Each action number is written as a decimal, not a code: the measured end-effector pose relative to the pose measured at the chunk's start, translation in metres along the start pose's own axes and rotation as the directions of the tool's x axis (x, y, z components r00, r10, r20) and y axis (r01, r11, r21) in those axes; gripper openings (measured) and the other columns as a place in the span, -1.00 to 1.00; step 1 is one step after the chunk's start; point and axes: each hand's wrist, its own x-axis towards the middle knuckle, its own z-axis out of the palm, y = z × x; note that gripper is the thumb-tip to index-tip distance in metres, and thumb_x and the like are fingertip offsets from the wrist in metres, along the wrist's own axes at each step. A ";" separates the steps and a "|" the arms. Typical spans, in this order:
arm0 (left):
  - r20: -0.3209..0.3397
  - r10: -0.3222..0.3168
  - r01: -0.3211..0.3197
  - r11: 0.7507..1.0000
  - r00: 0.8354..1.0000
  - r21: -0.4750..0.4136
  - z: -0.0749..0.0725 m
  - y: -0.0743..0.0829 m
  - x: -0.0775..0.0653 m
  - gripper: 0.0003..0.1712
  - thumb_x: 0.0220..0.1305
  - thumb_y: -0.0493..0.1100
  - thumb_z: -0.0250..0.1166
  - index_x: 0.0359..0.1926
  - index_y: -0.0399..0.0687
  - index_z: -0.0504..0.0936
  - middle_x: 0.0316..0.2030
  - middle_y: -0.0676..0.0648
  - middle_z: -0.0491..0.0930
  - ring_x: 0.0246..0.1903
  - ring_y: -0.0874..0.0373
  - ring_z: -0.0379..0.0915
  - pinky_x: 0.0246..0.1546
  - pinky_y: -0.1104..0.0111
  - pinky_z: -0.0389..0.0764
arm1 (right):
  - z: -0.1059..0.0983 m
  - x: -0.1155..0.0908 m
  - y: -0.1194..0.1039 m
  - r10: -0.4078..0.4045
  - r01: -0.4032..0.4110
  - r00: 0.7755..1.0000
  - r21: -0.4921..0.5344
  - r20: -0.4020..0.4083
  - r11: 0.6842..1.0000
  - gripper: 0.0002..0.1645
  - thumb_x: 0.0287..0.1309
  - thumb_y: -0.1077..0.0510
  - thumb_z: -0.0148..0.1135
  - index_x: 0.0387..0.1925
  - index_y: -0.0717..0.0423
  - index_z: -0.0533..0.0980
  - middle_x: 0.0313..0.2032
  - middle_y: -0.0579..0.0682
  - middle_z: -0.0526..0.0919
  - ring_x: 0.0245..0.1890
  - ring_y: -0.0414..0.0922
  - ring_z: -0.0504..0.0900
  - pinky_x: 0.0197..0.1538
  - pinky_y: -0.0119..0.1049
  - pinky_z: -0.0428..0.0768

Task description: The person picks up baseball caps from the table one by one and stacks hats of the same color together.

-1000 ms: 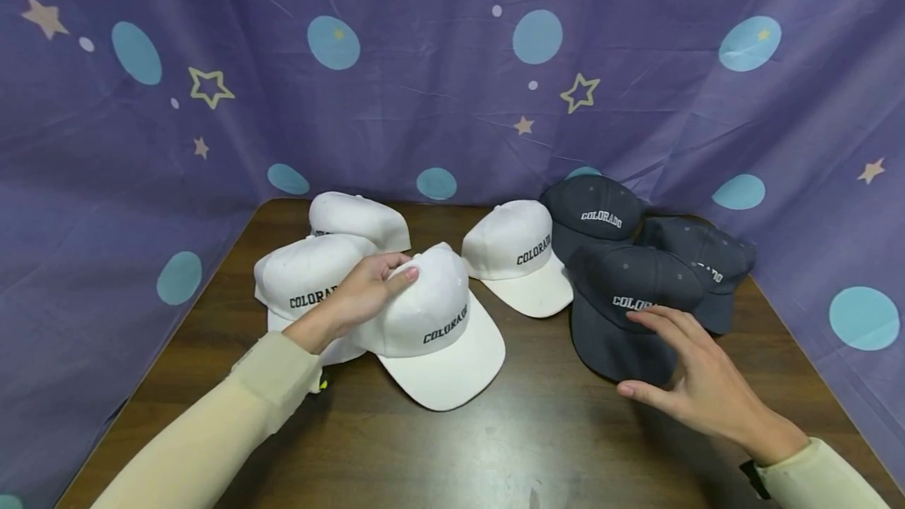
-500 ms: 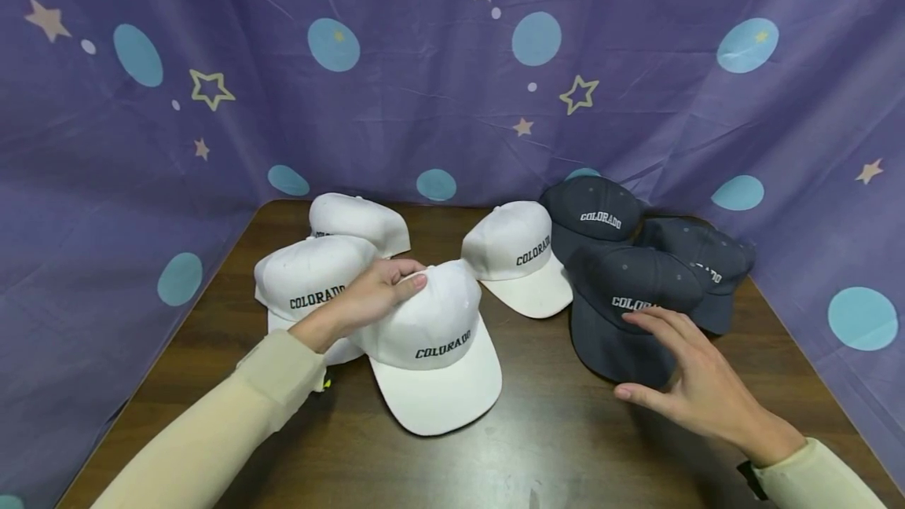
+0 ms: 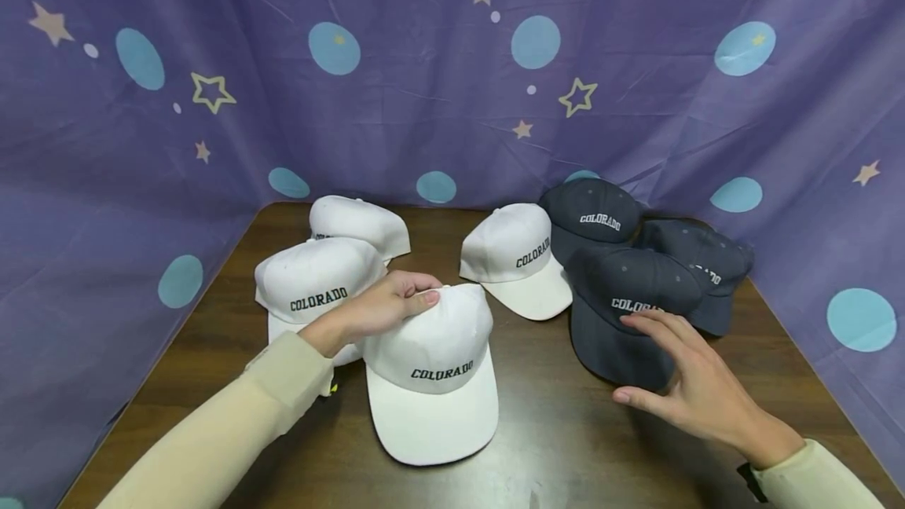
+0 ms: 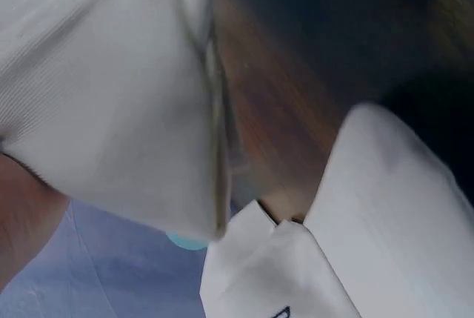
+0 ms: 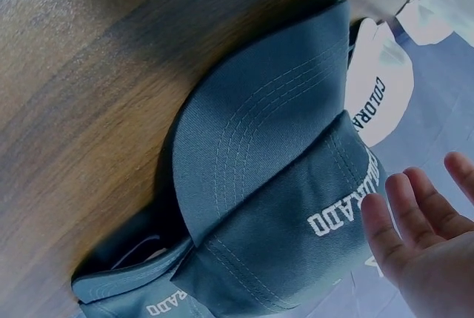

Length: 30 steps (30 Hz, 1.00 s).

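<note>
My left hand (image 3: 389, 303) pinches the crown of a white baseball cap (image 3: 434, 352) lettered COLORADO, its brim toward me. In the left wrist view, that cap's white cloth (image 4: 111, 103) fills the upper left. Over the front dark cap (image 3: 629, 289), my right hand (image 3: 707, 391) hovers with fingers spread and nothing in it. The right wrist view has the fingers (image 5: 422, 214) beside that dark cap's crown, close to its white lettering; whether they touch it I cannot tell.
Two white caps, a nearer one (image 3: 318, 273) and a farther one (image 3: 357, 222), sit left. Another white cap (image 3: 516, 250) stands mid-back, against a dark cap (image 3: 590, 210); one more dark cap (image 3: 707, 258) lies right. Behind the wooden table (image 3: 551, 446) hangs a purple curtain (image 3: 424, 100).
My left hand has drawn the white cap toward me and slightly turned it, so its brim now points nearer to the front edge. The right hand has hardly moved.
</note>
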 end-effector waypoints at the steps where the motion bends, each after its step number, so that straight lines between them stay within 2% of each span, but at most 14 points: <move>1: 0.006 0.005 -0.005 1.000 1.000 -0.010 0.001 0.001 0.000 -0.74 0.43 -0.07 0.07 -0.01 -0.03 0.59 -0.35 -0.07 0.63 -0.37 0.08 0.57 -0.33 0.27 0.61 | 0.000 0.000 0.000 -0.010 0.010 1.000 -0.009 -0.006 1.000 0.13 -0.46 -0.25 0.60 0.27 -0.12 0.35 0.17 -0.02 0.38 -0.10 -0.28 0.29 -0.27 -0.52 0.37; 5: 0.042 0.014 -0.011 0.998 0.999 -0.063 0.004 0.001 0.002 -0.71 0.44 -0.08 0.06 0.01 -0.11 0.57 -0.36 -0.08 0.63 -0.39 0.10 0.57 -0.36 0.31 0.60 | 0.001 0.001 0.000 -0.017 0.017 1.000 -0.017 -0.008 1.000 0.14 -0.48 -0.27 0.60 0.26 -0.12 0.35 0.16 -0.02 0.40 0.03 -0.21 0.30 -0.07 -0.53 0.28; 10: 0.089 -0.006 0.017 0.991 0.996 -0.131 0.009 -0.001 0.004 -0.70 0.43 -0.10 0.06 0.04 -0.13 0.56 -0.35 -0.07 0.65 -0.39 0.11 0.58 -0.36 0.33 0.60 | 0.002 0.001 0.000 -0.011 0.011 1.000 -0.013 -0.004 1.000 0.13 -0.48 -0.27 0.60 0.26 -0.14 0.36 0.16 -0.03 0.40 0.14 -0.15 0.31 0.11 -0.58 0.17; 16: 0.136 0.018 0.005 0.986 0.991 -0.168 0.016 -0.004 0.005 -0.70 0.44 -0.11 0.04 0.02 -0.17 0.57 -0.32 -0.06 0.65 -0.39 0.14 0.56 -0.37 0.36 0.59 | 0.003 0.001 -0.001 -0.010 0.010 1.000 -0.009 -0.006 1.000 0.12 -0.48 -0.28 0.60 0.25 -0.14 0.37 0.17 -0.04 0.39 0.16 -0.12 0.31 0.16 -0.59 0.13; 19: 0.145 0.023 0.000 0.987 0.989 -0.161 0.018 -0.006 0.007 -0.70 0.44 -0.12 0.04 0.01 -0.17 0.57 -0.33 -0.05 0.65 -0.40 0.16 0.55 -0.38 0.38 0.57 | 0.004 0.002 -0.002 -0.017 0.017 1.000 -0.002 -0.010 1.000 0.12 -0.49 -0.27 0.60 0.25 -0.13 0.37 0.18 -0.05 0.38 0.16 -0.10 0.32 0.18 -0.59 0.13; 24: 0.157 0.032 -0.017 0.995 0.987 -0.099 0.019 -0.010 0.011 -0.71 0.44 -0.13 0.05 0.01 -0.18 0.57 -0.34 -0.01 0.65 -0.39 0.19 0.53 -0.37 0.39 0.56 | 0.005 0.003 -0.003 -0.030 0.030 0.999 0.005 -0.014 1.000 0.12 -0.48 -0.26 0.60 0.24 -0.11 0.37 0.17 -0.08 0.38 0.14 -0.08 0.33 0.18 -0.57 0.14; 30: 0.152 0.032 -0.032 0.999 0.988 -0.001 0.015 -0.016 0.015 -0.72 0.44 -0.09 0.05 0.01 -0.06 0.59 -0.28 0.00 0.65 -0.28 0.17 0.53 -0.27 0.35 0.56 | 0.005 0.004 -0.005 -0.030 0.030 0.999 0.007 -0.017 1.000 0.12 -0.49 -0.26 0.60 0.24 -0.11 0.38 0.16 -0.09 0.39 0.13 -0.09 0.33 0.17 -0.57 0.14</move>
